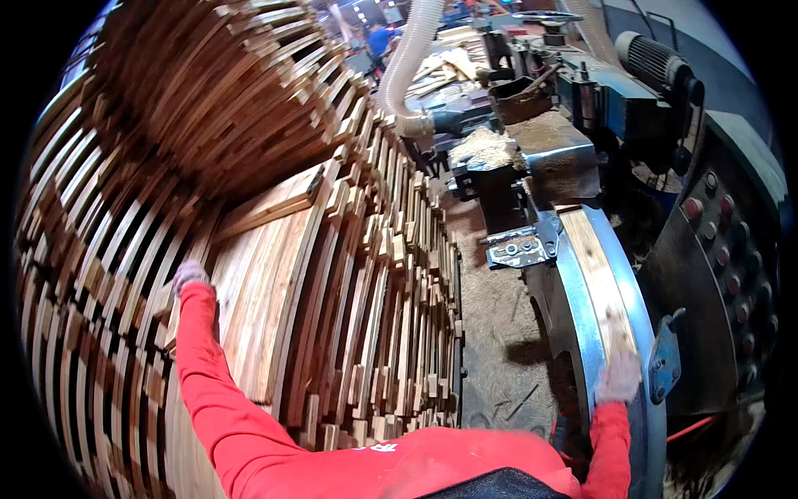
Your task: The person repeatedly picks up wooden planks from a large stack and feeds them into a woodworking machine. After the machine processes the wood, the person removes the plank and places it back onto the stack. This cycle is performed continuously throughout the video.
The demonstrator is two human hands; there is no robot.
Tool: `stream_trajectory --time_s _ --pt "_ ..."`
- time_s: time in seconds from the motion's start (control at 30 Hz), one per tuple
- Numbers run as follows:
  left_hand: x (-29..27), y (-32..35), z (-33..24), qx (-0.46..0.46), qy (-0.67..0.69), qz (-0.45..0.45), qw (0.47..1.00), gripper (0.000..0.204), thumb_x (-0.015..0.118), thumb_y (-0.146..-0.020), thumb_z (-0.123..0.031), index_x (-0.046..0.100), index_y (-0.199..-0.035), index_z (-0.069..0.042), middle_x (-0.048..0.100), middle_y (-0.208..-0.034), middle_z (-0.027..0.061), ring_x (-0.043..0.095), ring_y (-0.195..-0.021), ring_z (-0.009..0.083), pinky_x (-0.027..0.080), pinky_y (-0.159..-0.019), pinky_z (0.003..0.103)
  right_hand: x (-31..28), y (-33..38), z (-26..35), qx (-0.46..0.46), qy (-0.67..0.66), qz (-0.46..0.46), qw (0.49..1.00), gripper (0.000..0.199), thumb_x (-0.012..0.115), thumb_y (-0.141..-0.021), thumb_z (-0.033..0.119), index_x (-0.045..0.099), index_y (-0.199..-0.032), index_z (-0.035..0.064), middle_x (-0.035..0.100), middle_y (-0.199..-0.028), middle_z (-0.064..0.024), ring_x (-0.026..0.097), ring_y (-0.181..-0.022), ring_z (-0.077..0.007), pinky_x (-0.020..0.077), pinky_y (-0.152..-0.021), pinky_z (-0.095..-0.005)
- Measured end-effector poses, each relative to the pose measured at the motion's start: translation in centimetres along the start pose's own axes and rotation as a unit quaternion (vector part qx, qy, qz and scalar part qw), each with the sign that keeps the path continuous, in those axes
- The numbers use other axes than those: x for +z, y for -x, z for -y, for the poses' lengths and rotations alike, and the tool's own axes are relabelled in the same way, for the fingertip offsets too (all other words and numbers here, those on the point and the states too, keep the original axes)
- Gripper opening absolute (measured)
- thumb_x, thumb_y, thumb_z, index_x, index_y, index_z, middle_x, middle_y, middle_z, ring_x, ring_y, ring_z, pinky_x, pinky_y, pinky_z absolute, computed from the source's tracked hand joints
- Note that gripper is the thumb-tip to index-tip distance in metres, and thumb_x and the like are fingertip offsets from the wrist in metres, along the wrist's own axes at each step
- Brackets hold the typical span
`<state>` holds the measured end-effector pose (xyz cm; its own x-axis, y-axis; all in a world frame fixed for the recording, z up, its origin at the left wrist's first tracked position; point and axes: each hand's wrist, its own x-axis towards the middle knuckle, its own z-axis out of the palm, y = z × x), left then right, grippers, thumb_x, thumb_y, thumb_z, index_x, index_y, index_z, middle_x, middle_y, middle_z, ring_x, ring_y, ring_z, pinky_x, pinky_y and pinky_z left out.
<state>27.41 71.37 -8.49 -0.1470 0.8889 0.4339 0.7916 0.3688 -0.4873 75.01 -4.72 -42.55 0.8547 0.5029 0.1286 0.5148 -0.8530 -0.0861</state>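
A long narrow wooden board (597, 270) lies on the shiny metal bed (636, 320) of a woodworking machine, its far end reaching under the machine's head. At its near end my right hand (619, 378), in a pale glove, is closed on the board. On my left, my gloved left hand (190, 274) reaches to the far left edge of a stack of wooden boards (258, 291). Its fingers are too small and blurred to make out. A loose wooden piece (270, 204) lies across the far end of that stack.
Tall stacks of wooden strips (199, 91) rise at the far left. A metal guide bracket (519, 247) sits left of the bed. Beyond are shavings (486, 148), a ribbed hose (407, 71) and a motor (652, 60). A control panel (731, 258) with buttons stands right. Dusty floor (490, 333) separates stacks and machine.
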Motion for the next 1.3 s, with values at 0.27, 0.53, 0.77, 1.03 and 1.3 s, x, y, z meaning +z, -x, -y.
stream_trajectory --time_s 0.27,0.53,0.77,1.03,1.3 --pt "-22.2 22.2 15.1 0.077 0.184 -0.045 0.979 0.039 0.067 -0.079 -0.031 0.062 -0.108 -0.005 0.066 -0.107 0.0163 0.064 -0.1 0.0336 0.052 -0.084 0.041 7.8 -13.1 2.3 -0.166 -0.208 -0.282 0.922 0.026 0.061 -0.08 0.01 0.066 -0.104 0.0031 0.064 -0.109 -0.0183 0.058 -0.104 -0.0367 0.0424 -0.098 -0.0465" --pt "-31.0 36.1 -3.3 0.315 0.757 0.008 0.573 0.017 0.06 -0.09 -0.019 0.061 -0.101 -0.006 0.063 -0.079 0.0021 0.056 -0.061 0.0076 0.046 -0.051 0.02 -7.5 -10.9 14.1 -0.301 -0.581 -0.237 0.718 0.072 0.076 -0.071 0.035 0.05 -0.129 -0.0005 0.054 -0.125 -0.0192 0.049 -0.121 -0.0329 0.0401 -0.102 -0.0417" --pt "-22.8 67.6 -24.9 0.483 0.663 0.353 0.449 0.055 0.053 -0.084 -0.052 0.066 -0.106 -0.004 0.067 -0.098 0.0188 0.064 -0.091 0.0268 0.05 -0.08 0.039 -7.2 -0.2 4.8 -0.005 -0.305 0.022 0.952 0.085 0.076 -0.06 0.02 0.041 -0.136 0.0102 0.049 -0.12 -0.0205 0.051 -0.107 -0.0395 0.0436 -0.092 -0.0466" --pt "-26.7 68.9 -26.3 0.524 0.545 0.508 0.413 0.039 0.061 -0.089 -0.038 0.065 -0.101 -0.002 0.065 -0.078 0.0076 0.064 -0.068 0.0123 0.054 -0.061 0.031 -1.9 19.6 -9.0 -0.049 -0.066 -0.147 0.986 0.074 0.07 -0.07 0.037 0.044 -0.135 0.0117 0.042 -0.134 -0.0286 0.047 -0.115 -0.049 0.0428 -0.093 -0.0537" --pt "-34.1 37.9 -20.7 0.286 0.256 -0.129 0.914 0.087 0.077 -0.063 -0.057 0.045 -0.13 -0.011 0.051 -0.123 0.013 0.05 -0.118 0.0284 0.041 -0.098 0.048 2.5 -7.7 1.0 0.024 -0.152 -0.314 0.937 0.074 0.073 -0.071 0.031 0.044 -0.137 0.0133 0.033 -0.145 -0.0182 0.041 -0.125 -0.0388 0.0361 -0.105 -0.0457"
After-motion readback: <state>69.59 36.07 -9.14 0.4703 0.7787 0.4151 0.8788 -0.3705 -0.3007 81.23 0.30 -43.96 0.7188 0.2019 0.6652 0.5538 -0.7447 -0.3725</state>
